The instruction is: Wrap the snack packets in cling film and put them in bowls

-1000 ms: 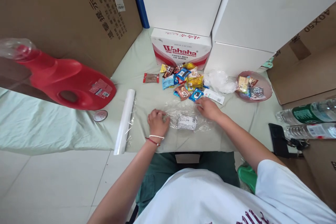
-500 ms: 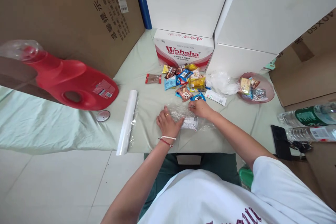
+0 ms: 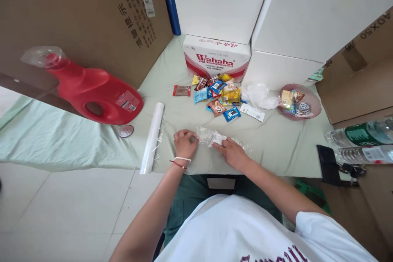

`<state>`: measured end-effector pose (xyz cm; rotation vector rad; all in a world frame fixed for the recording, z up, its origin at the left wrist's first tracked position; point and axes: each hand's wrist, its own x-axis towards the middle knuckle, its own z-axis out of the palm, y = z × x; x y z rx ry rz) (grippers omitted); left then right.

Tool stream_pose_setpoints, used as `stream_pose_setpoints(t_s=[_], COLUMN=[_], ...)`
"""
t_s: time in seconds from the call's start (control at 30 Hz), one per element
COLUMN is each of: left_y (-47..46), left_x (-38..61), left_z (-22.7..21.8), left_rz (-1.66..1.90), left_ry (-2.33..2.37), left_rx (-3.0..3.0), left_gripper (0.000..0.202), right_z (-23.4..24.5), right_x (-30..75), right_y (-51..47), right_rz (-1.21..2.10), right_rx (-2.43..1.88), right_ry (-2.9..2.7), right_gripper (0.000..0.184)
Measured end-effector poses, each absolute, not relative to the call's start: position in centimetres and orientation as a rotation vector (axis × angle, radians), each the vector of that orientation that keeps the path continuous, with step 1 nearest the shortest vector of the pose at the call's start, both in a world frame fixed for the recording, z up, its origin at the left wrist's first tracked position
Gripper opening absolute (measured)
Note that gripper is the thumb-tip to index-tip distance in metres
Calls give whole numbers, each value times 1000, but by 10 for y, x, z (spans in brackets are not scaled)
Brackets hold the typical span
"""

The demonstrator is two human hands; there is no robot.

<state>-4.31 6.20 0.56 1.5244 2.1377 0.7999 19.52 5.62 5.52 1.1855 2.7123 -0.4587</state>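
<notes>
A small white packet [image 3: 217, 138] with printing lies on the cloth near the table's front edge, inside crumpled clear plastic wrap [image 3: 204, 135]. At the wrap's left end, my left hand [image 3: 186, 143] is closed in a pinch on the film. My right hand [image 3: 233, 153] lies over the right side of the packet, forefinger pressed on it and the other fingers curled; part of the packet is hidden beneath. A loose tail of film spreads out to the right of that hand. Left of my hands lies a white roll of cling film [image 3: 152, 139].
A heap of wrapped snacks [image 3: 216, 94] lies ahead, beside a clear plastic bag [image 3: 258, 95] and a pink glass bowl [image 3: 315, 106] with snacks. A red detergent jug [image 3: 101, 94] stands left. Water bottles [image 3: 359, 135] and a black phone [image 3: 330, 166] are right. Boxes [image 3: 216, 59] line the back.
My left hand has moved left to the end of the wrap and pinches it. My right hand has come nearer, onto the packet. The wrap now lies narrower around it.
</notes>
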Motion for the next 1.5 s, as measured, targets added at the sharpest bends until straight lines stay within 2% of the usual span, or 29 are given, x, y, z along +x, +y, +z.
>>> stream_pose_setpoints(t_s=[0.07,0.23,0.3,0.47,0.6,0.67,0.73,0.8,0.87,0.9,1.0,1.13,1.2,1.3,1.37,1.5], left_y=[63,53,43,19,10,10,11,14,16,16,15,13,14,13,8,-9], left_x=[-47,-9,14,43,40,39,40,42,43,44,44,45,45,41,35,11], left_z=[10,30,35,25,10,4,-1,-5,-8,-10,-14,-18,-22,-25,-23,-8], left_rz=[956,1192,1141,853,713,687,678,685,706,716,741,776,770,799,891,1189], left_ry=[1966,1403,1291,1391,1429,1433,1438,1455,1484,1498,1511,1511,1505,1469,1458,1586], left_rx=[1416,1140,1285,1924,2165,2244,2287,2298,2290,2285,2288,2315,2315,2290,2245,2056], left_gripper=[5,16,16,41,50,54,58,61,62,62,66,74,78,81,81,65], right_z=[55,54,52,48,49,48,45,41,38,37,43,59,65,67,66,59], right_x=[195,191,191,209,242,256,265,268,268,268,266,244,219,175,153,136], right_y=[57,55,51,26,1,-2,2,11,21,25,35,58,72,87,91,83], right_rz=[-474,-515,-563,-726,-1032,-1185,-1102,-795,-604,-608,-825,-1290,-1364,-1150,-974,-723], right_rx=[1213,1248,1282,1329,1222,1445,1945,2384,2454,2398,2254,2344,2351,2254,2149,1999], right_ry=[2719,2765,2798,2932,2938,2867,2756,2602,2502,2481,2448,2300,2287,2375,2431,2486], right_gripper=[58,53,46,30,27,27,29,33,37,33,15,18,16,10,13,21])
